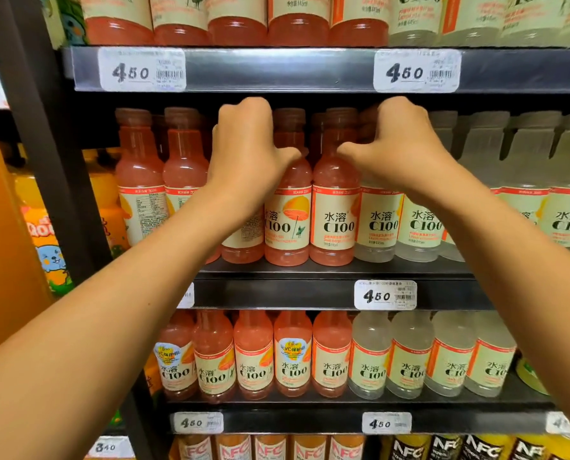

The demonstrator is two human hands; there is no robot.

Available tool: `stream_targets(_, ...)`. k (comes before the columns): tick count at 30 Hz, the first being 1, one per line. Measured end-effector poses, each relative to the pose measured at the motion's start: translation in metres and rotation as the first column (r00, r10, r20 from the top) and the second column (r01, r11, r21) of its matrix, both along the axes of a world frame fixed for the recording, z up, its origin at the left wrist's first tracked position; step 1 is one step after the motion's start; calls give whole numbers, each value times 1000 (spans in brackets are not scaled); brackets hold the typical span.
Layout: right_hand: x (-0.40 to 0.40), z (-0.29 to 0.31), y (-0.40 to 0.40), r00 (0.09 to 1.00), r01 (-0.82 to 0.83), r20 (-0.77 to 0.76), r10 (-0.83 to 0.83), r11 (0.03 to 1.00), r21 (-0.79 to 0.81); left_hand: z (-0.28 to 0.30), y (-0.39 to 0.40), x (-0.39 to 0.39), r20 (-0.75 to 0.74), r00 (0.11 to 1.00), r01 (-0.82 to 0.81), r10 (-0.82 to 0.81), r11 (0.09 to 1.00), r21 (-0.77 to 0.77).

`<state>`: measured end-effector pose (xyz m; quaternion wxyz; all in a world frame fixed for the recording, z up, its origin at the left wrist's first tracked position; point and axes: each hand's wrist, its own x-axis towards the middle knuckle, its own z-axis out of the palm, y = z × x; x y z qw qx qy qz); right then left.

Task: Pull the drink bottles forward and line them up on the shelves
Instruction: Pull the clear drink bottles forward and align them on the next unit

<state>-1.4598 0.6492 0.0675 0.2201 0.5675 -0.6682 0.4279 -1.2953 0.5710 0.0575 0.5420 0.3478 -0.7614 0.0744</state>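
With the left hand and right hand each curling a grip over necks of pink bottles on the middle shelf, the person should probably draw both forward evenly until their labels stand flush at the edge.

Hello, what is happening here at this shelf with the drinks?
A person is tidying a shop shelf of C100 drink bottles. Both arms reach to the middle shelf. The left hand is curled around the top of a pink bottle, and the right hand grips the top of a pale bottle beside the pink ones. The front row on this shelf looks nearly even. The lower shelf holds a similar row of pink and pale bottles that no hand is touching.
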Motion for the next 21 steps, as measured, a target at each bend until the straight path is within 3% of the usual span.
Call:
stream_targets(7, 5, -3, 0, 995, 53, -76, -58, 996, -67, 2, -5, 2, 71, 997, 28, -32, 998, 55)
stream_targets(21, 4, -10, -11, 993, 103, -57, -107, 993, -59, -3, -5, -3, 4, 1000, -21, 21, 1000, -5)
